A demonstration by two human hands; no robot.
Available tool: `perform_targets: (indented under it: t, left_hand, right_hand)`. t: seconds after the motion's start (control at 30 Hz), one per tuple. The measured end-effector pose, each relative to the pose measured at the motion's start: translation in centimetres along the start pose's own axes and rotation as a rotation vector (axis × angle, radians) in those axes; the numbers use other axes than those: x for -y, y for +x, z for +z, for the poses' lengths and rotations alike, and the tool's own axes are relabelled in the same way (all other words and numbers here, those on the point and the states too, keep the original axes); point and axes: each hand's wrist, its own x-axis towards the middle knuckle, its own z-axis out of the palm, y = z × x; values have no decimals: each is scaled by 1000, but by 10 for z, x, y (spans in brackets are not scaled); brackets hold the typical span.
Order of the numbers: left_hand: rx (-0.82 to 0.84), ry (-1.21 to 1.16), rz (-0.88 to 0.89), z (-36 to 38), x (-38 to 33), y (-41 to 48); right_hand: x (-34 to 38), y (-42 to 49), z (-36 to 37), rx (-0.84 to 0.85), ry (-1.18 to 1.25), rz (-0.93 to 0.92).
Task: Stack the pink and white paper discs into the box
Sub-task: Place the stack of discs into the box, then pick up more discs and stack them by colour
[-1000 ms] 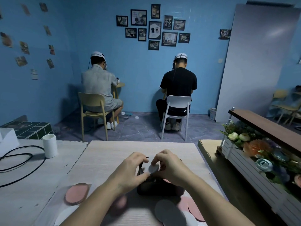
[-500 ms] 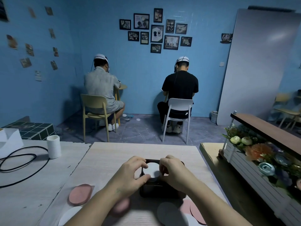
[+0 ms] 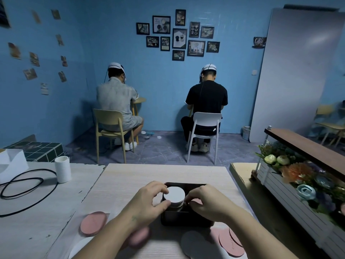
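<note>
Resting over a dark box near the middle of the pale wooden table, both hands close around a stack of discs topped by a white disc. The left hand curls in from the left, thumb and fingers pinching the rim of the top disc; the right hand reaches in from the right, its fingertips against the stack's side, though how firmly it grips cannot be told. The stack stands in the box's left part and rises above its rim.

Loose discs lie along the table's near edge: a pink pile toward the near-left corner, a single pink disc under the left forearm, and a grey-white disc overlapping pink discs toward the near-right corner. Between the box and the table's far edge the wood is bare, with open surface to the box's left too. A planter of flowers stands beyond the right edge.
</note>
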Motion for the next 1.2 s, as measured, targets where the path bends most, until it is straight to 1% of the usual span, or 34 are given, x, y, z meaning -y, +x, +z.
perform_targets:
  t: [0.23, 0.33, 0.4, 0.47, 0.57, 0.67, 0.73, 0.87, 0.93, 1.1, 1.2]
  left_hand:
    - [-40, 3, -29, -4, -5, 0]
    - [-107, -17, -29, -9, -15, -3]
    - [-170, -12, -25, -15, -26, -12]
    - [-204, -12, -28, -18, -39, -26]
    - [-139, -49, -48, -9, -58, -52]
    - [8, -48, -68, 12, -71, -77]
    - [41, -10, -68, 27, -74, -92]
    - [-10, 31, -102, 47, -82, -124]
    - [-34, 50, -109, 52, -85, -137]
    - [-49, 80, -149, 52, -87, -157]
    - [-47, 83, -160, 49, -89, -163]
  right_hand:
    - [6, -3, -3, -24, 20, -75]
    - [8, -12, -8, -136, 71, -45]
    - [12, -25, -13, -243, 164, -27]
    - [22, -43, -15, -315, 245, -45]
    - [37, -72, -10, -360, 283, -77]
    - [39, -97, 5, -334, 279, -24]
    - [35, -111, 19, -287, 223, 60]
    - [36, -138, 48, -177, 59, 234]
    - [40, -143, 58, -133, -6, 243]
    - [54, -136, 58, -174, -63, 285]
    - [59, -131, 53, -183, -22, 315]
